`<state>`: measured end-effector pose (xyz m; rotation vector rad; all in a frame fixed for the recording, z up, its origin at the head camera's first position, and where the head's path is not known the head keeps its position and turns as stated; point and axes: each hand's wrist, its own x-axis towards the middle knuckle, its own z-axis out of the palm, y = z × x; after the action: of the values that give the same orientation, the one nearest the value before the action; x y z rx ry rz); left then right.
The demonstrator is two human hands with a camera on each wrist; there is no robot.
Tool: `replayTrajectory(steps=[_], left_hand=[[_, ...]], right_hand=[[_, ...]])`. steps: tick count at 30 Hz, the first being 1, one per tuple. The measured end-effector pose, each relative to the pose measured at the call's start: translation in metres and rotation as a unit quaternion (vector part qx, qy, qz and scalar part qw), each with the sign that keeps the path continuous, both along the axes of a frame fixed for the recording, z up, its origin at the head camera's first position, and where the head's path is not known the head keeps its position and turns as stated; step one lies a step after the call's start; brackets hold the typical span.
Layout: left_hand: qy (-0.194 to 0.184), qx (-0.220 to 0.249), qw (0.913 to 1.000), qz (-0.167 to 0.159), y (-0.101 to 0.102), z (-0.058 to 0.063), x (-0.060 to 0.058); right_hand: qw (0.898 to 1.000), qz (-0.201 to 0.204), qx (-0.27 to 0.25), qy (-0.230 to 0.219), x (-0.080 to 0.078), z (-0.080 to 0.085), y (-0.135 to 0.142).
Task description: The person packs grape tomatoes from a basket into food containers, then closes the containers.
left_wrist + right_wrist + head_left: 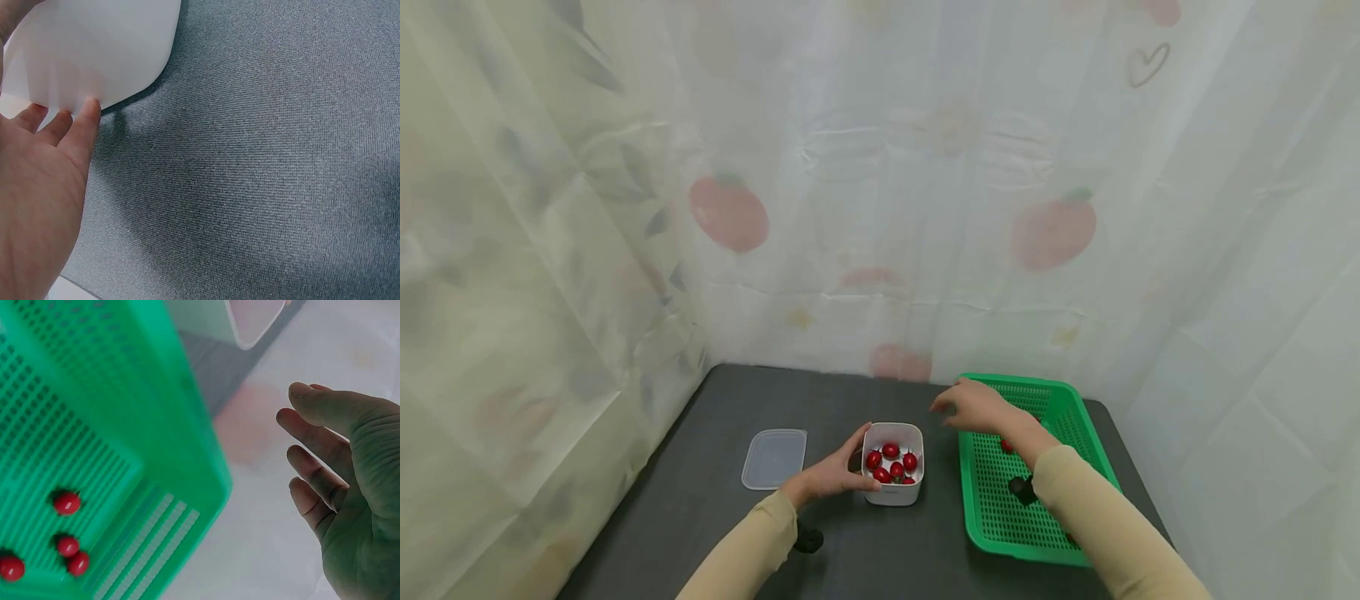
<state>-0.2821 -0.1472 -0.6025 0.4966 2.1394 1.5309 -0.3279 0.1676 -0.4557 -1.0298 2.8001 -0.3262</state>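
A white square container (891, 495) with several cherry tomatoes (891, 450) inside stands on the dark table. My left hand (829, 477) grips its left side, thumb at the front and fingers towards the back; the left wrist view shows fingertips (91, 111) against the smooth white wall (119, 50). Over the left rim of a green basket (970, 500) hovers my right hand (977, 406), fingers loosely bent and holding nothing. A few tomatoes (67, 503) lie in that basket, partly hidden by the right arm in the head view.
A translucent flat lid (775, 459) lies on the table (737, 400) left of the container. Pale curtains (880, 208) with fruit prints hang behind the table and along both sides.
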Motion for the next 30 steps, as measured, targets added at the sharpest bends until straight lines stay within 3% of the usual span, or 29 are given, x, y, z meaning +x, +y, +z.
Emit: replayTrajectory(steps=[12, 22, 30], left_hand=[[0.002, -0.003, 1.0000, -0.001, -0.002, 0.000, -0.001], [0.006, 0.003, 1.0000, -0.005, -0.006, 0.002, 0.002], [0.004, 0.003, 1.0000, -0.006, -0.006, 0.004, 0.004]], right_hand=[[0.999, -0.041, 0.005, -0.010, 0.011, 0.004, 0.068], [0.998, -0.052, 0.038, -0.011, 0.015, -0.011, 0.092], [0.993, -0.102, 0.041, -0.031, 0.011, -0.037, 0.099]])
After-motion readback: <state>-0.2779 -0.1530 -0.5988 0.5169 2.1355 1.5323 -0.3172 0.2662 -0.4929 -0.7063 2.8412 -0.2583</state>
